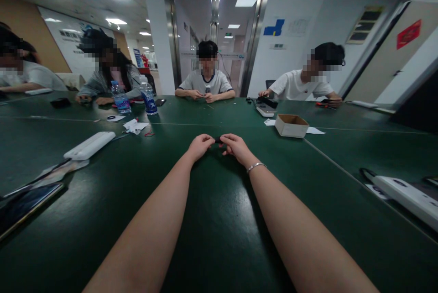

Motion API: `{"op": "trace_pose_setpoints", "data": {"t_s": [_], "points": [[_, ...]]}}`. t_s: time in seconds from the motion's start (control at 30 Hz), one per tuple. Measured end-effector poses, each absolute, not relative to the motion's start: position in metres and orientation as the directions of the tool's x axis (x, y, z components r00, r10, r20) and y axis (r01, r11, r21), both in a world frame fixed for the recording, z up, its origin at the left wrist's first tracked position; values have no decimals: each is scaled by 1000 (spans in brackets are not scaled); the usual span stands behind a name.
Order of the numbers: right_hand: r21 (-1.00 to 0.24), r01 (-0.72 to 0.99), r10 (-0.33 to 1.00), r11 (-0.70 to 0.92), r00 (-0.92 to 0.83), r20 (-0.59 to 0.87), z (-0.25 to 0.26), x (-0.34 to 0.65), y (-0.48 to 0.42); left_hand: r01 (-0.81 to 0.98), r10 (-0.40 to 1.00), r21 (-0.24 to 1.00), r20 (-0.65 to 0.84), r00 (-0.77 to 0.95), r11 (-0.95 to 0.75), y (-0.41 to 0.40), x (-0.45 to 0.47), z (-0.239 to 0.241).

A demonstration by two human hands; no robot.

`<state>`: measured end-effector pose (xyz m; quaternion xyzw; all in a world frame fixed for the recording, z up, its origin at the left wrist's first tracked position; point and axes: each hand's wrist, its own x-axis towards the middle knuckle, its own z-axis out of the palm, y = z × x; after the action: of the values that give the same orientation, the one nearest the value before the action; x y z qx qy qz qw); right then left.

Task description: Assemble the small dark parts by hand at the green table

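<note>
Both my arms reach out over the dark green table (219, 220). A small black object (218, 139) is pinched between my two hands, just above the tabletop; it is too small for me to tell its kind. My left hand (201, 147) grips its left end between thumb and fingertips. From the other side my right hand (236, 147) holds the right end, its lower fingers curled beneath. A silver bracelet (256, 166) circles my right wrist. My fingers cover most of the black object.
White power strips lie at left (89, 145) and right (407, 192). A phone (27, 206) rests at the left edge. Two water bottles (120, 97) (148, 96) and paper scraps (135, 126) are further back; an open cardboard box (292, 126) stands right. Several people sit around the table.
</note>
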<state>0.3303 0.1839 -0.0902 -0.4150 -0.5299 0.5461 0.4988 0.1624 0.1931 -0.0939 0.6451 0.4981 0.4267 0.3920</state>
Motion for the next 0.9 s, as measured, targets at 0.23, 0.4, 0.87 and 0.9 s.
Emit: {"op": "trace_pose_setpoints", "data": {"t_s": [0.23,0.4,0.87,0.9], "points": [[-994,-85,981,62,-180,76,-91,330,184,293,972,934,158,173,-204,189,163,-91],[-990,-108,972,85,-210,107,-88,332,180,307,973,933,137,185,-189,193,162,-94],[-998,-14,964,67,-255,68,-85,329,180,306,980,938,119,162,-164,195,161,-98],[-998,-31,963,60,-262,66,-85,330,180,314,979,934,122,163,-169,196,161,-99]]}}
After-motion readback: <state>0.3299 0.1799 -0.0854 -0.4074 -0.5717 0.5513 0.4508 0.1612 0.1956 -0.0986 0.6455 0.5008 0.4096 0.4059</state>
